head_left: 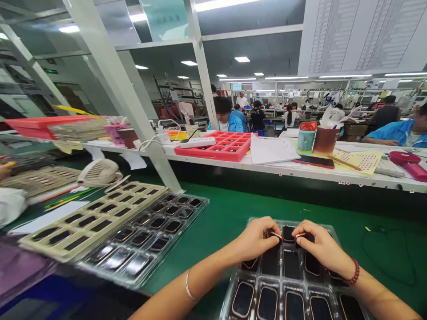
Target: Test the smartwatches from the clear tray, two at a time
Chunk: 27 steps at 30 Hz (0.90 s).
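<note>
Left hand: from where I stand, the left hand (pixel 258 240) has a narrow grip, thumb and fingers pinching a small dark piece (pixel 274 241) over the far part of the front tray.
Right hand: the right hand (pixel 322 244) is much the same, its grip closed around another dark piece (pixel 307 238), just beside the left one.
Front tray: a clear, pocketed tray (pixel 280 269) lies under both hands on the green worktop (pixel 216 226); its nearest row has dark, gold-rimmed pieces in the pockets.
Wrists: a pale bangle (pixel 188 284) on the left arm, dark red beads (pixel 355 271) on the right.
Over to the left: a second clear tray (pixel 171 245), filled with similar pieces, sits beside a beige tray (pixel 40 249) of dark pieces; a fan (pixel 100 172) stands behind.
Shelf: above the worktop, the white shelf (pixel 240 167) carries a red tray (pixel 213 154), papers (pixel 273 151) and a teal cup (pixel 305 141).
Beyond: people in blue (pixel 235 123) sit past the shelf.
</note>
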{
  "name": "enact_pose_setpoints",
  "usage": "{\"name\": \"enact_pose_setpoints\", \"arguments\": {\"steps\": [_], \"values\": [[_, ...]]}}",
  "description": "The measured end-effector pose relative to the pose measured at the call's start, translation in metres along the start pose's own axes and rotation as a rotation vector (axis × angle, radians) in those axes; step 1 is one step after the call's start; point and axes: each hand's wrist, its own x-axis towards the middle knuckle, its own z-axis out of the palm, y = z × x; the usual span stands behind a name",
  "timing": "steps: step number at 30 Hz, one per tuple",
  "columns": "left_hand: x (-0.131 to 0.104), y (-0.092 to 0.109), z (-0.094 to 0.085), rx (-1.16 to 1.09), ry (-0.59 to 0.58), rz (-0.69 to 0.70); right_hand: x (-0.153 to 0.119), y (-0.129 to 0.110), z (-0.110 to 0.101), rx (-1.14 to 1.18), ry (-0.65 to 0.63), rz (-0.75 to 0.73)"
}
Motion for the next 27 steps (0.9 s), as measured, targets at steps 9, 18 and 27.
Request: {"name": "enact_pose_setpoints", "arguments": {"steps": [9, 18, 27], "values": [[-0.023, 0.018, 0.015, 0.652, -0.035, 0.004, -0.031, -0.024, -0.002, -0.65, -0.05, -0.093], [0.024, 0.031, 0.074, 0.421, -0.185, 0.299, -0.077, -0.002, -0.047, -0.934, -0.088, 0.123], [0.041, 0.025, 0.067, -0.576, -0.066, -0.095, -0.065, 0.0, -0.042, -0.159, -0.04, 0.114]]}}
